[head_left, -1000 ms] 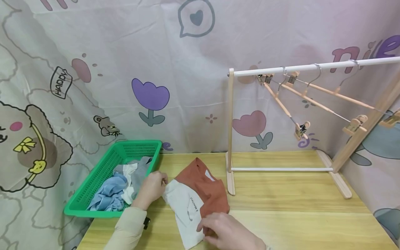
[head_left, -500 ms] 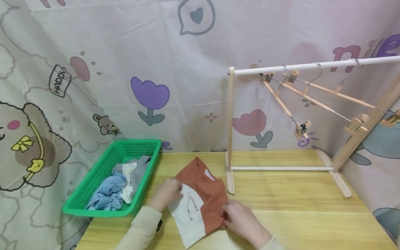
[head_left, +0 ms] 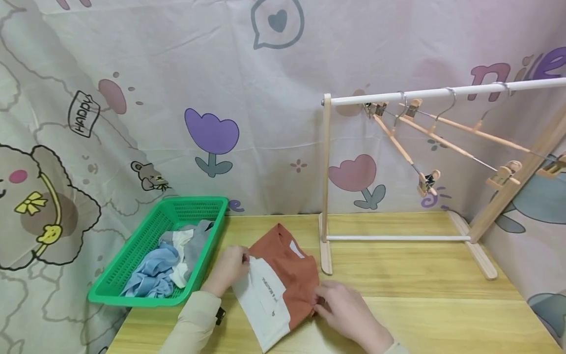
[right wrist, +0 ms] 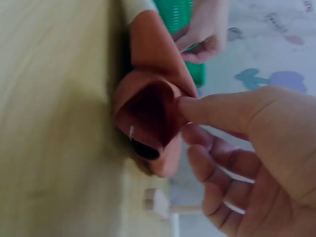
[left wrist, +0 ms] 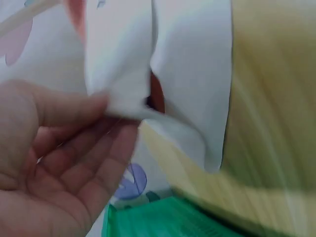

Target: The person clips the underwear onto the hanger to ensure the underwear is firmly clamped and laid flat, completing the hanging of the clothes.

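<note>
A rust-and-white T-shirt (head_left: 295, 275) with small dark lettering lies on the table, its neckline toward the back. My left hand (head_left: 231, 268) pinches the white sleeve edge at the shirt's left side; in the left wrist view the thumb and fingers (left wrist: 118, 143) hold the white cloth (left wrist: 123, 59). At the right side, my right hand (head_left: 347, 312) pinches the rust sleeve. In the right wrist view that sleeve (right wrist: 143, 103) gapes open below the thumb, showing its dark inside.
A green plastic basket (head_left: 106, 297) with crumpled blue, white and grey clothes stands at the left. On the right is a wooden rack (head_left: 326, 172) with a white rail (head_left: 477, 92). Several clip hangers (head_left: 400, 147) hang from the rail. A printed curtain (head_left: 274, 123) covers the back.
My right hand has moved from the shirt's lower hem to its right sleeve. My left hand went right over the white part, then back to the left edge. The lettering is now less covered by folds.
</note>
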`<state>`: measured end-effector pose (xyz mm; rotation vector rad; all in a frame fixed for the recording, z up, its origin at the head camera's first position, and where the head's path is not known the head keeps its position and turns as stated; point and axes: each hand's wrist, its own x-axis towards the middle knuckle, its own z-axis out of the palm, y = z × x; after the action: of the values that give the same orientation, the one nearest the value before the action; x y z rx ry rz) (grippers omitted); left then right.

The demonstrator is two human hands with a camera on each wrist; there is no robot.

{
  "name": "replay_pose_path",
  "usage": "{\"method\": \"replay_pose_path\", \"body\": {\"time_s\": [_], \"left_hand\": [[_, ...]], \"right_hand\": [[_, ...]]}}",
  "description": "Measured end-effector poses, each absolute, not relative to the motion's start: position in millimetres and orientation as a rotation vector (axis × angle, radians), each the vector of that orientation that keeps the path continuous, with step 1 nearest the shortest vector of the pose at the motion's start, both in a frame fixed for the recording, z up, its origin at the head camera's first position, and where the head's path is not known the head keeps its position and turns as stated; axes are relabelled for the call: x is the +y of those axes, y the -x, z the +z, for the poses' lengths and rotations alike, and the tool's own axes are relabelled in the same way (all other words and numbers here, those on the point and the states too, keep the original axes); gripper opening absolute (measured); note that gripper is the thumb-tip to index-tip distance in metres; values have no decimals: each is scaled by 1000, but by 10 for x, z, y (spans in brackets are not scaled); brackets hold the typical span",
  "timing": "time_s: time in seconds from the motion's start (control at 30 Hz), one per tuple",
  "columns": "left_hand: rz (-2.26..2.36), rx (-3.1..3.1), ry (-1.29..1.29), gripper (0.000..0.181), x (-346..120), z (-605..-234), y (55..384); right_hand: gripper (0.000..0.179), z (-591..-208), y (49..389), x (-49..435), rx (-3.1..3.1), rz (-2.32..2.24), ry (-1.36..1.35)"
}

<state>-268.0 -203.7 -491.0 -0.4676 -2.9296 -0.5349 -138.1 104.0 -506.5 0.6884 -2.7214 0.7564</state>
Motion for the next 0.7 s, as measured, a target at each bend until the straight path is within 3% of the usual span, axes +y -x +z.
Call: {"method": "replay_pose_path", "body": {"time_s": [0.23, 0.47, 0.6, 0.7], "left_hand": [[-462, -2841, 218, 8, -2187, -4886, 2832], [-382, -2939, 283, 4, -2076, -4945, 2636], [-386, -3028, 385, 12, -1998, -4985, 2484], [-372, -3017, 456, 19, -1982, -5037, 2398]], "right_hand": [[17, -5047, 1406, 984, -2701, 811, -655], [25, -5216, 1369, 1028, -2858, 844, -629], [33, -5268, 1405, 984, -2847, 798, -619], [27, -5305, 1433, 946, -2836, 720, -605]]}}
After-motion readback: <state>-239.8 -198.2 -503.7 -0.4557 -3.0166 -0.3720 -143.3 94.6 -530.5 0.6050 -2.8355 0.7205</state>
